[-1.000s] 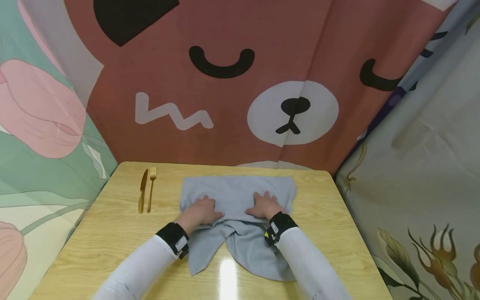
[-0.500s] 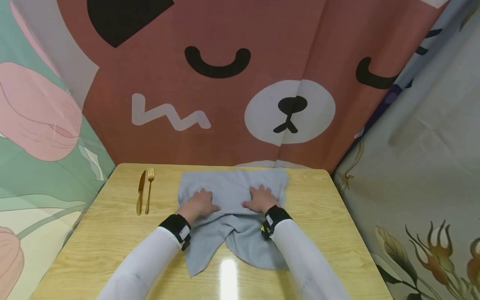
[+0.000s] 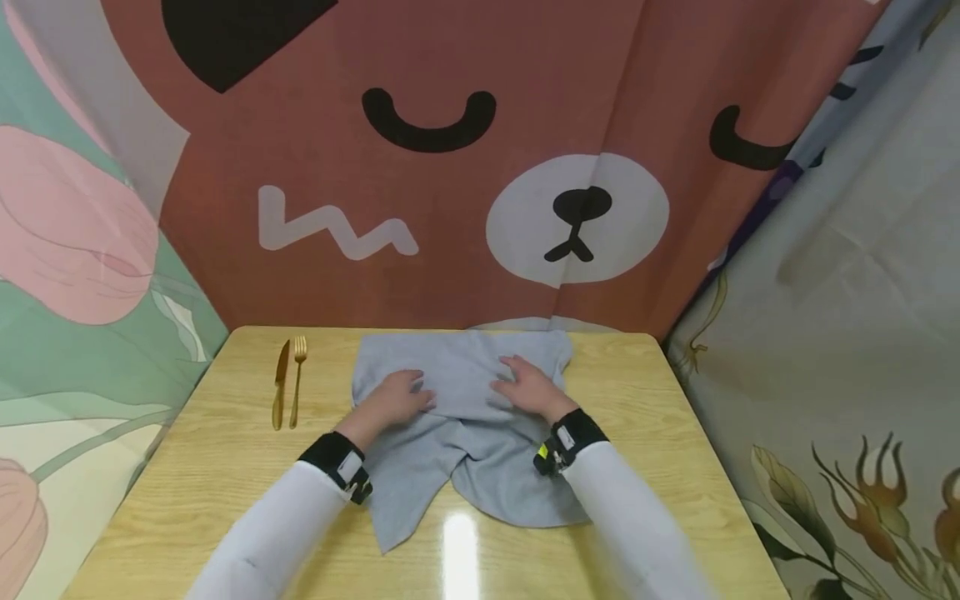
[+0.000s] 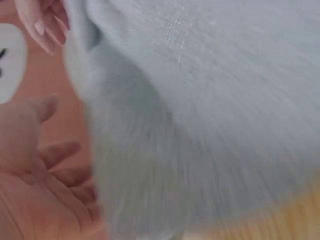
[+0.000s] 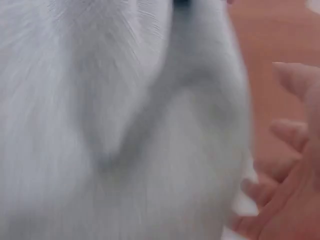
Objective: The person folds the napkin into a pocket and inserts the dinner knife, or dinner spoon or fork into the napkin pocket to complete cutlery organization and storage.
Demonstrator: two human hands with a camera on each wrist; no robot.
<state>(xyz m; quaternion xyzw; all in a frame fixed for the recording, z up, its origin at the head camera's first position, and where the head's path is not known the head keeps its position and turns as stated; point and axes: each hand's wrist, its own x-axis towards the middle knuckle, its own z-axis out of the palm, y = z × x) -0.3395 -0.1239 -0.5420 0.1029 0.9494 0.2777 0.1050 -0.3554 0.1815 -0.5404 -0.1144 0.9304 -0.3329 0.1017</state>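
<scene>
A grey-blue cloth [image 3: 457,367] lies on the table in the head view, its far part flat and its near part spreading into two loose flaps with folds between them. My left hand [image 3: 397,396] hovers at the cloth's left side, fingers relaxed and holding nothing. Over its right side is my right hand [image 3: 531,386], fingers loosely spread and also holding nothing. Both wrist views show the cloth [image 4: 200,100] close up and blurred, with the left hand [image 4: 50,185] and the right hand [image 5: 290,165] apart from it.
A gold knife [image 3: 281,385] and a gold fork [image 3: 297,382] lie side by side at the left of the wooden table [image 3: 660,467]. Behind the table hangs a brown bear-print curtain [image 3: 450,292]. Patterned curtains also flank both sides.
Both hands first rested on the cloth and pushed it a little toward the far table edge. Now they have lifted off it, and the right hand has turned inward.
</scene>
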